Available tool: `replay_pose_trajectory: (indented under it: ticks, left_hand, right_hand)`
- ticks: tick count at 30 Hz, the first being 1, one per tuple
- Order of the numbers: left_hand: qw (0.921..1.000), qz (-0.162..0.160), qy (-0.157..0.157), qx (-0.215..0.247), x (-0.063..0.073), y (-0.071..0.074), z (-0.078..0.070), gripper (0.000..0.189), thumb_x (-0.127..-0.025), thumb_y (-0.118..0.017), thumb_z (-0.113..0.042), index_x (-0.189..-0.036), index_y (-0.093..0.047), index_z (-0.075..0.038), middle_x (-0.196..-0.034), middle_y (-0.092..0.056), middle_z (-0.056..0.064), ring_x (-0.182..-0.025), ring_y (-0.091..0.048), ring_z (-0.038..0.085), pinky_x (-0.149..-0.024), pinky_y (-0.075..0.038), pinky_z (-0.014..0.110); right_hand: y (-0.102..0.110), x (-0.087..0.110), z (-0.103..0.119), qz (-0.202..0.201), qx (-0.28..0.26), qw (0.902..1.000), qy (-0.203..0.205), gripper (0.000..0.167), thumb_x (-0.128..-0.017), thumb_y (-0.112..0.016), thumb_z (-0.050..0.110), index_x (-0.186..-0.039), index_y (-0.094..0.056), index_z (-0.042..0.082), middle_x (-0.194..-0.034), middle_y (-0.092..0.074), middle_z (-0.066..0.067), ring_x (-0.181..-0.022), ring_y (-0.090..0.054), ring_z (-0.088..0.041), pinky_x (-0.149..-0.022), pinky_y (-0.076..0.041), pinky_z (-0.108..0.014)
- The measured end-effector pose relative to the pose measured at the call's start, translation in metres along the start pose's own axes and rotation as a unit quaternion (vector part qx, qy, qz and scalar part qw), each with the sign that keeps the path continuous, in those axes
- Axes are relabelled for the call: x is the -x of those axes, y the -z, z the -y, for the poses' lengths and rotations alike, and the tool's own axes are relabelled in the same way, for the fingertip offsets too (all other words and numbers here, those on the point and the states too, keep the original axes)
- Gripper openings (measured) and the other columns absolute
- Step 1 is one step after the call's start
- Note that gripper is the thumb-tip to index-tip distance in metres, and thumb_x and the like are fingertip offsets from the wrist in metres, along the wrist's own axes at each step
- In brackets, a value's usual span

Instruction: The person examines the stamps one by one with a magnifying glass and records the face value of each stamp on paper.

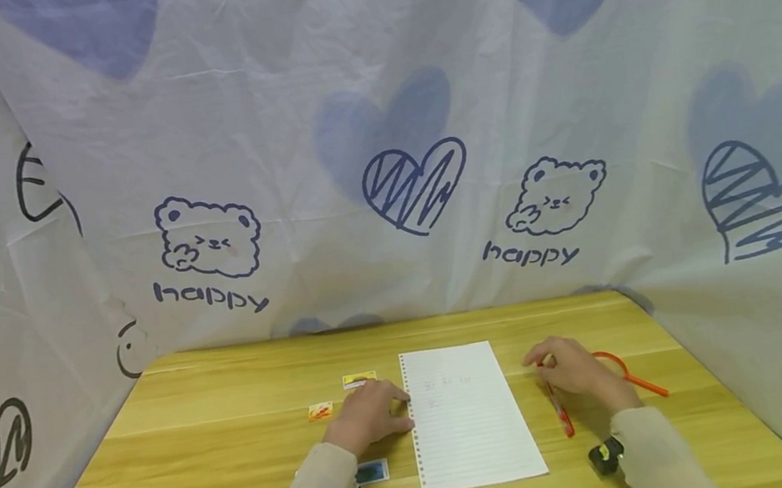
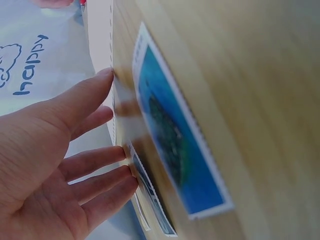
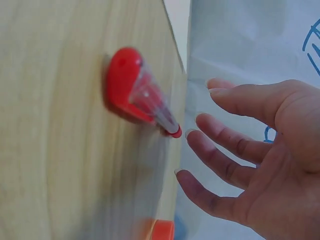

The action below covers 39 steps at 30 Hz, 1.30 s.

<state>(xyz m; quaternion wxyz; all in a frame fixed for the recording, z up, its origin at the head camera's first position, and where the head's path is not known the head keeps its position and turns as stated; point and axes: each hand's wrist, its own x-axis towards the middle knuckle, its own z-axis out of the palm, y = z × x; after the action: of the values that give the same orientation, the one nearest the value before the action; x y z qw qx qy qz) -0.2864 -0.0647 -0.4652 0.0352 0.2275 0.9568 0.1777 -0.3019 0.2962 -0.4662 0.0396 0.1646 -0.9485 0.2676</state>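
Observation:
A sheet of lined paper [image 1: 474, 442] with faint red writing near its top lies on the table. At its left edge is my left hand [image 1: 371, 414], thumb and fingertips reaching the edge, fingers loosely spread. A blue stamp-like card [image 2: 175, 130] with a dark island picture lies close by that hand. My right hand [image 1: 569, 369] hovers over a red pen [image 1: 560, 411] right of the paper. In the right wrist view, its fingers [image 3: 220, 165] are spread and apart from the pen [image 3: 142, 92], gripping nothing.
Behind the right hand lies a red-orange round-framed thing with a handle [image 1: 647, 385], likely a magnifying glass. A yellow card [image 1: 359, 379] and an orange-red patterned card [image 1: 321, 411] lie left of the paper. A printed cloth [image 1: 322, 288] hangs behind the wooden table [image 1: 186, 443].

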Motion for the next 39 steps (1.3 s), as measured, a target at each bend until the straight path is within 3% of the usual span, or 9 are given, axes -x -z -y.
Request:
replay_pose_trajectory:
  ticks: [5,14,24,30,39]
  left_hand:
    - [1.0000,-0.001,-0.005,0.001,0.001,0.000,0.001,0.041,-0.087,-0.084,-0.032,-0.121,-0.077,-0.010,-0.129,-0.074,0.006,-0.121,-0.067,0.032,-0.099,-0.056,0.049]
    - [0.9995,-0.021,-0.019,0.013,0.001,0.001,0.010,0.041,-0.087,-0.083,-0.030,-0.121,-0.076,-0.008,-0.127,-0.075,0.007,-0.123,-0.066,0.033,-0.105,-0.053,0.051]
    - [0.9985,-0.034,0.000,0.043,0.008,0.014,0.024,0.042,-0.089,-0.081,-0.027,-0.125,-0.073,-0.006,-0.129,-0.073,0.011,-0.124,-0.066,0.035,-0.105,-0.053,0.053]
    - [0.9976,-0.050,0.004,0.047,0.013,0.018,0.036,0.042,-0.088,-0.082,-0.025,-0.125,-0.073,-0.006,-0.129,-0.073,0.013,-0.122,-0.067,0.036,-0.104,-0.054,0.053]
    - [0.9974,-0.063,0.008,0.033,0.013,0.018,0.052,0.042,-0.089,-0.081,-0.025,-0.126,-0.072,-0.007,-0.129,-0.073,0.013,-0.115,-0.069,0.033,-0.101,-0.056,0.052]
  right_hand:
    - [0.002,0.002,0.005,0.007,-0.003,0.9999,-0.014,0.018,-0.092,-0.068,0.002,-0.106,-0.078,0.006,-0.106,-0.073,-0.014,-0.087,-0.063,-0.020,-0.078,-0.055,-0.039]
    - [0.011,0.005,0.007,0.017,-0.012,0.9998,0.000,0.018,-0.095,-0.067,0.004,-0.110,-0.077,0.004,-0.109,-0.074,-0.015,-0.088,-0.066,-0.023,-0.078,-0.056,-0.040]
    - [0.019,0.010,0.007,-0.004,-0.007,0.9995,0.032,0.017,-0.093,-0.070,0.003,-0.108,-0.077,0.003,-0.107,-0.076,-0.016,-0.088,-0.067,-0.024,-0.078,-0.056,-0.036]
    - [0.024,0.014,0.007,0.005,-0.025,0.9997,-0.003,0.019,-0.093,-0.068,0.004,-0.110,-0.077,0.006,-0.113,-0.075,-0.015,-0.090,-0.067,-0.023,-0.079,-0.055,-0.038]
    - [0.029,0.021,-0.004,-0.003,-0.020,0.9998,-0.002,0.020,-0.093,-0.069,0.005,-0.113,-0.074,0.002,-0.112,-0.073,-0.019,-0.090,-0.067,-0.025,-0.077,-0.055,-0.036]
